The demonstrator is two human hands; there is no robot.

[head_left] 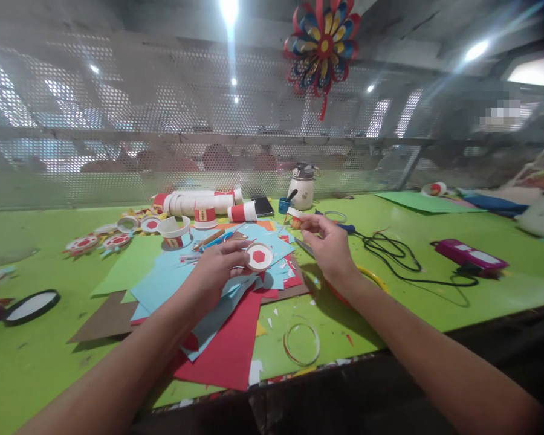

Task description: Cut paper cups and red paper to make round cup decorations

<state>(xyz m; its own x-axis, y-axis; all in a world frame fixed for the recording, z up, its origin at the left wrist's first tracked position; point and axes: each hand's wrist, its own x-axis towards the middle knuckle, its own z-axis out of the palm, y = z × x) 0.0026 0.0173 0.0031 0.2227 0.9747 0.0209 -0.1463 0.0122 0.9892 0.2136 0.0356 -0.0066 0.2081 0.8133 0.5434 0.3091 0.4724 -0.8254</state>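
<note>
My left hand (218, 266) grips a round paper cup base (259, 257) by its left edge. The base has a white rim and a red hexagon in its middle. My right hand (330, 244) is farther right, thumb and fingers pinched at a small white-rimmed, red and yellow piece (295, 216); whether it is a cut cup or a tape roll I cannot tell. Below that hand, a scissors blade (303, 246) and a yellow handle (372, 278) show on the table, partly hidden by my wrist. Blue paper sheets (163, 275) lie under my left hand.
Behind lie stacked paper cups (199, 203), a phone (263, 206) and a bottle (301, 186). Decorated cup rounds (82, 243) sit left. Red paper (224, 344) and a tape ring (301, 343) are near the front edge. A purple device (471, 254) and black cable (403, 266) lie right.
</note>
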